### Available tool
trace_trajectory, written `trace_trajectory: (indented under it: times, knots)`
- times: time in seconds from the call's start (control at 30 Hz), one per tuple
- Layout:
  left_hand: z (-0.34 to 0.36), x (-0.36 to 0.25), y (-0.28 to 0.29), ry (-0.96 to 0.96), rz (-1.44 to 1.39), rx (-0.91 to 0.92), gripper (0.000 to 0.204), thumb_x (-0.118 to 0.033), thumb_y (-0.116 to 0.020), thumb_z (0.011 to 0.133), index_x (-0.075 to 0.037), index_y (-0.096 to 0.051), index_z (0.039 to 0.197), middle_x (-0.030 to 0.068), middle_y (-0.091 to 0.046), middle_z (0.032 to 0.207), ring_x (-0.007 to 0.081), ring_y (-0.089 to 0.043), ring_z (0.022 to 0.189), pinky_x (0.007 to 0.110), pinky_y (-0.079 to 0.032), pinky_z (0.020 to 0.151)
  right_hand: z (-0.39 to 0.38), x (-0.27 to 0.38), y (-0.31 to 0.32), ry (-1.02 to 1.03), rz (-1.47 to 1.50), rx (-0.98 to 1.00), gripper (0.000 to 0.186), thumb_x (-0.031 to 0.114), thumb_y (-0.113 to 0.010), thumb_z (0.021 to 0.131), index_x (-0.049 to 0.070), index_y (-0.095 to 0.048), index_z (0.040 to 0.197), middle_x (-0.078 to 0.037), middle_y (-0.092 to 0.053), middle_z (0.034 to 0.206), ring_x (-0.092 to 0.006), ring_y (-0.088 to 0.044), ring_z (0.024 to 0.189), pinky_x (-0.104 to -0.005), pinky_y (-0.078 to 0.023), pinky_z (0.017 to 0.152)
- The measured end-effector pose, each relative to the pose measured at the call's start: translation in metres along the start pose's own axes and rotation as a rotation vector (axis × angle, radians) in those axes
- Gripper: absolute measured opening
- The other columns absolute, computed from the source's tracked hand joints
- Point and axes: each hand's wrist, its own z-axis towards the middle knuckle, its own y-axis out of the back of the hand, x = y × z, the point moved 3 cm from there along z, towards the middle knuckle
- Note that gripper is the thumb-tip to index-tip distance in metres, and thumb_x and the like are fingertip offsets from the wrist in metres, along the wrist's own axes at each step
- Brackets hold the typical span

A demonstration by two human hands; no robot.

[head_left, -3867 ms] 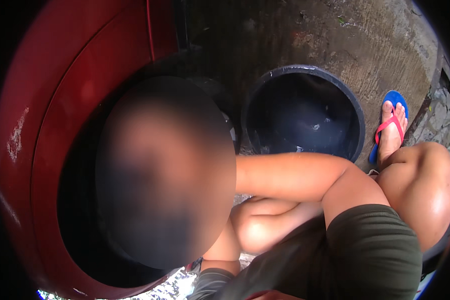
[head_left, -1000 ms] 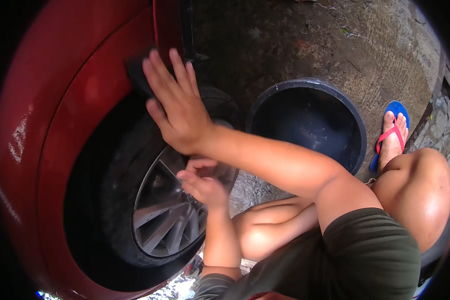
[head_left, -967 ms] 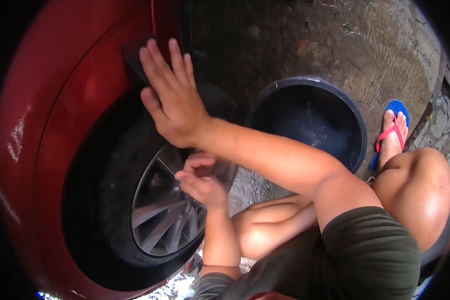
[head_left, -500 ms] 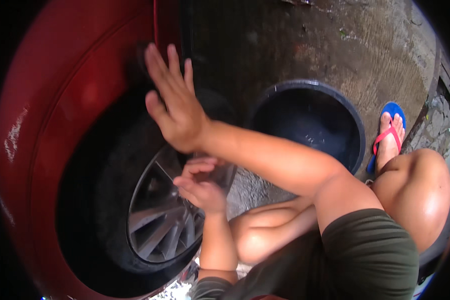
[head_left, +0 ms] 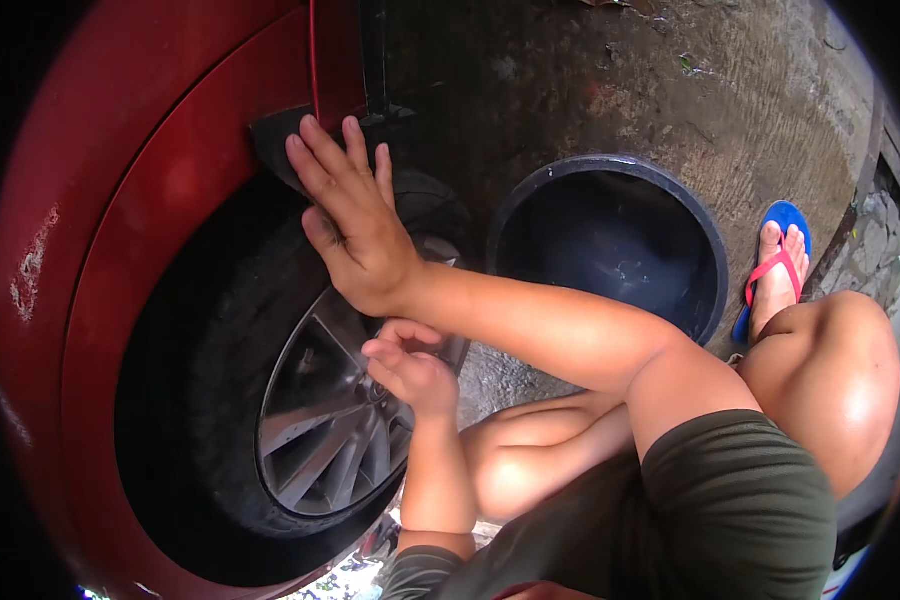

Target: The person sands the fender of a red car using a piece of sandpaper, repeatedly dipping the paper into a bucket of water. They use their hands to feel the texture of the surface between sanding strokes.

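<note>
My right hand (head_left: 360, 230) is raised beside a dark flap (head_left: 270, 132) at the edge of a red car's wheel arch (head_left: 110, 240). Its fingers are spread, with no object seen in them; whether it touches the car I cannot tell. Below it, my left hand (head_left: 410, 370) has loosely curled fingers apart from the thumb, with nothing visible in it. That hand is in front of the silver spoked rim (head_left: 310, 440) of the black tyre (head_left: 230, 420); contact is unclear.
A round black basin (head_left: 610, 250) stands right of the tyre on wet, stained concrete (head_left: 720, 100). My bent bare legs (head_left: 820, 380) are at the right and below, one foot in a blue flip-flop (head_left: 780, 250) with red straps. Broken grey stone (head_left: 865, 250) lines the right edge.
My right hand has shifted slightly down over the last second, fingers still spread. My left hand is nearly in place. In the oldest frame both hands were hidden by a blurred oval.
</note>
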Motion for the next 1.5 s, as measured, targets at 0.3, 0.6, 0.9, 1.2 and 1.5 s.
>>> trace_trajectory:
  times: [0.3,0.6,0.9,1.2,1.5]
  knots:
    - [-0.004,0.003,-0.008,0.035,-0.183,0.161,0.091,-0.076,-0.019,0.105,-0.001,-0.054,0.065,0.0127,-0.064,0.073,0.0203,-0.062,0.073,0.028,-0.048,0.061,0.001,0.001,0.001,-0.005,-0.064,0.093,0.071,0.026,-0.053,0.106,0.01,-0.022,0.168,-0.017,-0.016,0.175,-0.05,-0.002,0.16,-0.0698,0.0,0.123]
    - [0.0,-0.014,-0.013,-0.073,-0.2,0.131,0.09,-0.074,-0.018,0.105,-0.002,-0.053,0.065,0.014,-0.065,0.069,0.0221,-0.062,0.067,0.03,-0.053,0.067,0.019,0.01,-0.002,0.005,-0.082,0.072,0.079,0.043,-0.054,0.105,0.008,-0.021,0.168,-0.017,-0.017,0.175,-0.0495,-0.005,0.16,-0.0721,0.001,0.122]
    - [0.002,-0.027,-0.027,-0.221,-0.13,0.147,0.085,-0.07,-0.021,0.108,0.001,-0.053,0.075,0.0198,-0.066,0.079,0.0246,-0.064,0.07,0.034,-0.056,0.067,0.031,0.006,0.005,-0.017,-0.054,-0.011,0.08,0.045,-0.064,0.101,0.015,-0.03,0.166,-0.015,-0.028,0.173,-0.0481,-0.007,0.161,-0.0698,0.002,0.122]
    - [-0.015,-0.025,-0.018,-0.465,-0.167,-0.083,0.07,-0.056,-0.024,0.113,-0.004,-0.047,0.073,0.0132,-0.058,0.067,0.0224,-0.057,0.053,0.036,-0.055,0.056,-0.013,0.022,0.026,0.077,0.222,-0.036,0.051,-0.001,-0.054,0.102,0.002,-0.052,0.152,-0.017,-0.067,0.14,-0.0337,-0.06,0.136,-0.046,-0.042,0.115]
    - [0.015,-0.082,-0.008,-0.733,0.651,0.179,0.041,-0.031,-0.072,0.096,0.0,-0.071,0.123,0.022,-0.062,0.14,0.0457,-0.05,0.14,0.059,-0.033,0.119,0.049,-0.007,0.072,-0.116,0.372,-0.511,0.018,0.005,-0.078,0.086,-0.001,-0.077,0.103,-0.01,-0.062,0.084,-0.0172,-0.062,0.063,-0.0312,-0.051,0.061]
